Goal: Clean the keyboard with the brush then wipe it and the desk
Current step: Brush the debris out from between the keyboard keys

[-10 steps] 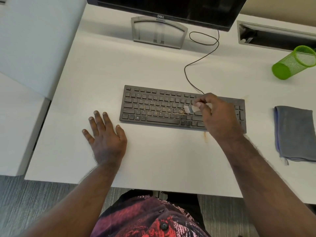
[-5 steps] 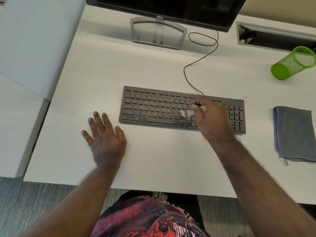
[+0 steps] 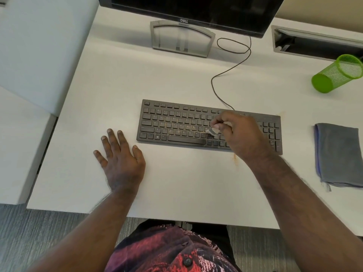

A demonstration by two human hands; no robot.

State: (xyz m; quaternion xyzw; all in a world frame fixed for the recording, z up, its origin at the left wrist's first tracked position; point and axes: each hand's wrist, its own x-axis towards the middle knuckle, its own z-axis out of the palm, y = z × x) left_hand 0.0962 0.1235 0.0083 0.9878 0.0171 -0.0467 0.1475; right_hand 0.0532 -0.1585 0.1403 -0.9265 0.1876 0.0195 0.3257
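Observation:
A black keyboard [image 3: 176, 124] lies in the middle of the white desk [image 3: 176, 183], with orange-brown dust on its middle keys. My right hand [image 3: 243, 136] hovers over the keyboard's right half, closed on a small pale brush [image 3: 213, 131] whose tip touches the keys near the lower middle rows. My left hand [image 3: 121, 161] rests flat on the desk, fingers spread, just left of the keyboard's front corner. A folded grey cloth [image 3: 337, 154] lies on the desk to the right of the keyboard. An orange smudge [image 3: 235, 158] marks the desk in front of the keyboard.
A monitor [image 3: 186, 10] on a grey stand [image 3: 181, 38] sits at the back. The keyboard cable [image 3: 231, 69] loops behind. A green mesh cup [image 3: 337, 73] lies on its side at the right. A cable tray opening [image 3: 314, 44] is at the back right.
My right hand swept the brush left across the keys, then drew back slightly to the right. My left hand has stayed flat on the desk.

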